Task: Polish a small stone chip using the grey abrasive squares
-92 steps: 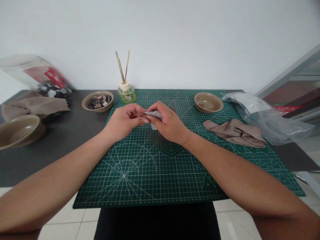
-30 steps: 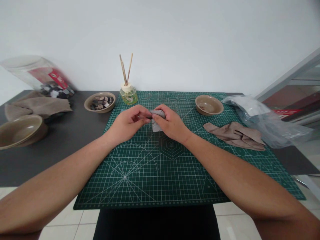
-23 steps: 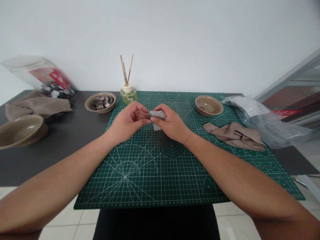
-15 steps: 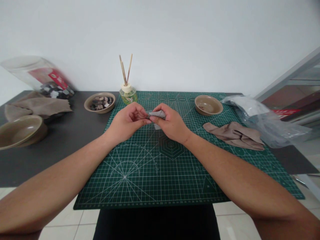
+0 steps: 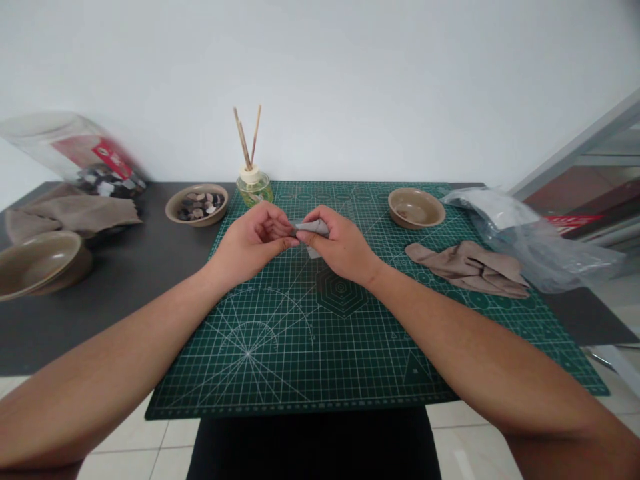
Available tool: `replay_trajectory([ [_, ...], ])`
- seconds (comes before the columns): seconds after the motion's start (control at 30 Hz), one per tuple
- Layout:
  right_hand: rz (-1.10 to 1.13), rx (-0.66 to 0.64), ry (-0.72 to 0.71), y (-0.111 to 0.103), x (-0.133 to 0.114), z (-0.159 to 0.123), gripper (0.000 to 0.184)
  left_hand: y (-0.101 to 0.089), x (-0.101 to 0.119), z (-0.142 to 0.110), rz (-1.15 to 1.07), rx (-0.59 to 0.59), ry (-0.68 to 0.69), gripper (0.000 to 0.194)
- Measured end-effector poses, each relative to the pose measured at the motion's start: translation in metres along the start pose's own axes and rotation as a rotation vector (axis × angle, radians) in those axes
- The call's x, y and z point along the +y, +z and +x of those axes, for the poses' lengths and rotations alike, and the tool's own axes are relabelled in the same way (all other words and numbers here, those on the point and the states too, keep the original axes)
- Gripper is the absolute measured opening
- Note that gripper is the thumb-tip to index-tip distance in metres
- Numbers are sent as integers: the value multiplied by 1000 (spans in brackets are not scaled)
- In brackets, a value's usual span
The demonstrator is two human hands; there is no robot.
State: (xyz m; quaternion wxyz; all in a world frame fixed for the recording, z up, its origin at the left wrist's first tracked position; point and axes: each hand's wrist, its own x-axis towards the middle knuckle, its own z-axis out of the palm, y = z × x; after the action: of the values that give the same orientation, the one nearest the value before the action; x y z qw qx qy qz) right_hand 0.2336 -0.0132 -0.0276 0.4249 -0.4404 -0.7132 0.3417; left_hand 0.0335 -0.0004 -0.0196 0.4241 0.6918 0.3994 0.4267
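Above the green cutting mat, both my hands meet at a small folded grey sheet; its material is not clear. My right hand is closed on it, thumb on the near side and fingers curled behind. A paler corner hangs down below the right thumb. My left hand is closed, thumb and fingertips drawn together at the sheet's left end. What sits between the left fingertips is mostly hidden.
Back left is a bowl of dark, flat pieces, beside a reed diffuser. Another bowl stands back right, near a brown cloth and a plastic bag. At far left are a bowl, a cloth and a bag.
The view has shifted very slightly. Both hands keep nearly the same pose at the grey sheet, and nothing else has moved.
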Motion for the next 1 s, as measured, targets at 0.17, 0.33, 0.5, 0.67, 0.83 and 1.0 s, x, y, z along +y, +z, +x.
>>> replay_trajectory([
  [0.17,63,27,69,2,6,0,28,-2,0,3,11,100,57,32],
  [0.33,70,-99,110,6,14,1,39,-6,-2,4,97,169,74,30],
  [0.5,-24,-147,23,6,15,0,33,-3,5,1,56,137,68,19],
  [0.67,-103,-259,-126,8,17,-1,48,-1,7,0,-12,86,52,16],
  [0.83,-258,-79,-151,5,17,0,50,-2,2,1,47,23,26,23],
  [1.0,39,-61,-21,-2,6,-1,29,-1,-3,0,66,-64,-66,29],
])
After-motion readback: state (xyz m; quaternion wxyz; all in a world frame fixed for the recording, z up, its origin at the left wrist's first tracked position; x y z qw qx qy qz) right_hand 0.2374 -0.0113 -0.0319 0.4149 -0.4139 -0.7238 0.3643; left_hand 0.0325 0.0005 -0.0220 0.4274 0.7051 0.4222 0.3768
